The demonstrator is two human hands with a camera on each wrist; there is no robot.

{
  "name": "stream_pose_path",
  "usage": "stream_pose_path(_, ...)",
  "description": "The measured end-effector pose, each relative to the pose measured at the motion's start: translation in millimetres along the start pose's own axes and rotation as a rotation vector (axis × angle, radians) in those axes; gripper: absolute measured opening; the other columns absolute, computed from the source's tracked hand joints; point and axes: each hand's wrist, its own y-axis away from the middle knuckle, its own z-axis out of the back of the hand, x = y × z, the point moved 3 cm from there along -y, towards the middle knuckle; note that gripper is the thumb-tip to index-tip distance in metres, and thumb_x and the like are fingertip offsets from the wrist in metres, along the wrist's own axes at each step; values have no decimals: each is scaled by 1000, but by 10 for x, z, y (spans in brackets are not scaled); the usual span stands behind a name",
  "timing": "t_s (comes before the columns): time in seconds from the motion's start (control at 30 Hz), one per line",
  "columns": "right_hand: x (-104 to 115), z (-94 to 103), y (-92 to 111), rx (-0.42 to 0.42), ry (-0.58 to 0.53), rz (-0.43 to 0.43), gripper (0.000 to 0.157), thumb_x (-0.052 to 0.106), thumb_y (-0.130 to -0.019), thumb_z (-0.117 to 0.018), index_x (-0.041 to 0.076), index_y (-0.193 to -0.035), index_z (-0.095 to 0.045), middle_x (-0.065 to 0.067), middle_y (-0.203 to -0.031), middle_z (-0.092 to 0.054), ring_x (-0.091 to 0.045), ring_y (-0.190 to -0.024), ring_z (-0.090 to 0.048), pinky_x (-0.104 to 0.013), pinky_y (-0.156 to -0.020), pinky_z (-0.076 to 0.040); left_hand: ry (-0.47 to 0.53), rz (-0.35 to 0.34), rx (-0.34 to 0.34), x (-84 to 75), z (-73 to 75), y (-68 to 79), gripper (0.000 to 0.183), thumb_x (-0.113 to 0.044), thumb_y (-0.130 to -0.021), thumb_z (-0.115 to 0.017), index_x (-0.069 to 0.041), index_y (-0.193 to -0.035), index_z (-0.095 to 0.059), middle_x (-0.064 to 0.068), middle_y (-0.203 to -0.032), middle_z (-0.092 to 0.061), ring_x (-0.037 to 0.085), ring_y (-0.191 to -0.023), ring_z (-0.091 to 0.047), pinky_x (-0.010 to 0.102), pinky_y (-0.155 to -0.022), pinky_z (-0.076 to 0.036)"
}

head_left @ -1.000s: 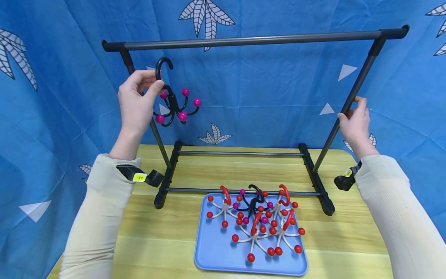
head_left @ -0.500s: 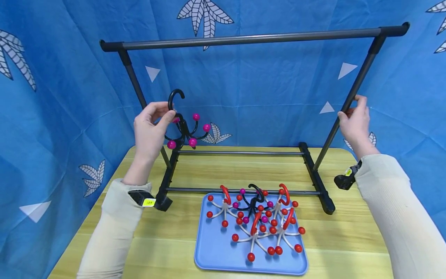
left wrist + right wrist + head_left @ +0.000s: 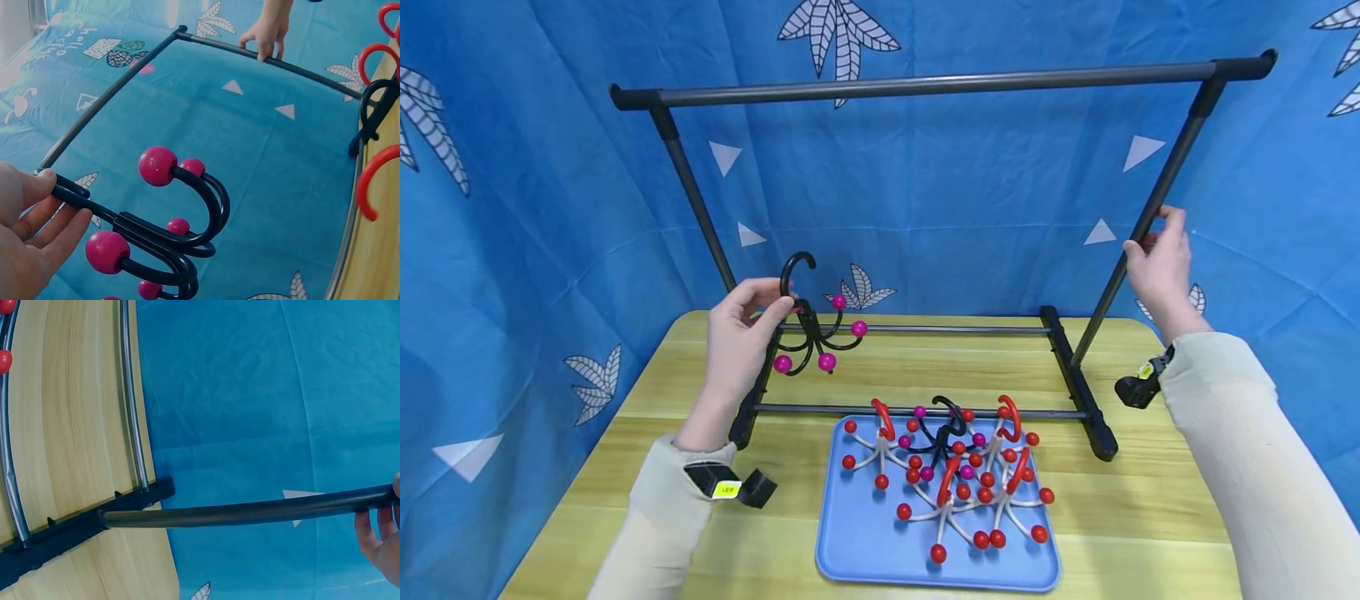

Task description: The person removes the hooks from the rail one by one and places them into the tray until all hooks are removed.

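My left hand (image 3: 743, 337) pinches the hook stem of a black multi-arm hanger (image 3: 808, 321) with pink ball tips, between thumb and fingers. In the head view it hangs left of centre, below the top bar and above the tray. The left wrist view shows its curved arms and pink balls (image 3: 157, 165) up close. My right hand (image 3: 1161, 262) grips the right upright of the black metal rack (image 3: 936, 83), partway up. Fingers curl round that upright (image 3: 250, 514) at the right edge of the right wrist view.
A blue tray (image 3: 865, 550) in front of the rack bears several white hangers with red hooks and balls (image 3: 947, 504), and one black hanger with pink balls (image 3: 942, 437). The rack's feet (image 3: 1078, 387) stand on the wooden table (image 3: 760, 542). A blue patterned cloth (image 3: 970, 192) hangs behind.
My left hand has come down and slightly right with the black hanger, from near the top bar to just above the rack's lower back bar. The right hand keeps its place on the upright.
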Motion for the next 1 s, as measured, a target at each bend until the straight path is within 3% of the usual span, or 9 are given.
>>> stream_pose_path(0.27,-55,31,15,-2,-38,12,53,29,-96,-35,30,-142,-8,-19,-133,-34,-32,-121,-39,-46,-93,-40,27,117,42,100,-64,282,23,-13,-85,-63,0,-104,-62,-12,-86,-64,7,-86,-62,20,-72,-49)
stream_pose_path(0.43,-99,52,13,-30,-55,32,54,31,-96,-38,35,-142,-11,-10,-128,-38,-28,-120,-42,-42,-90,-41,26,169,61,158,-85,420,24,-16,-84,-65,-1,-103,-62,-6,-89,-65,7,-86,-63,20,-74,-50)
stream_pose_path(0.6,-118,52,5,-17,-72,37,52,31,-96,-37,35,-142,-14,-7,-127,-39,-24,-118,-42,-39,-92,-43,36,179,96,220,-90,551,22,-12,-84,-64,1,-102,-62,12,-98,-65,7,-89,-63,20,-78,-50)
stream_pose_path(0.77,-93,43,1,-7,-70,35,51,33,-96,-35,34,-142,-13,-12,-131,-37,-25,-118,-41,-41,-92,-42,48,182,155,279,-118,692,23,-7,-83,-64,6,-102,-61,4,-96,-66,7,-89,-62,20,-76,-51)
stream_pose_path(0.93,-80,42,-1,-3,-71,25,51,32,-96,-35,33,-142,-13,-10,-128,-39,-23,-115,-42,-39,-90,-43,38,181,233,349,-146,842,21,-8,-83,-65,5,-100,-62,18,-97,-63,8,-87,-61,22,-72,-51)
stream_pose_path(1.0,-77,40,3,1,-72,22,51,31,-96,-35,33,-142,-13,-10,-127,-39,-23,-114,-43,-39,-90,-43,43,182,253,388,-163,908,21,-9,-82,-66,4,-99,-63,17,-95,-64,10,-86,-62,22,-71,-51)
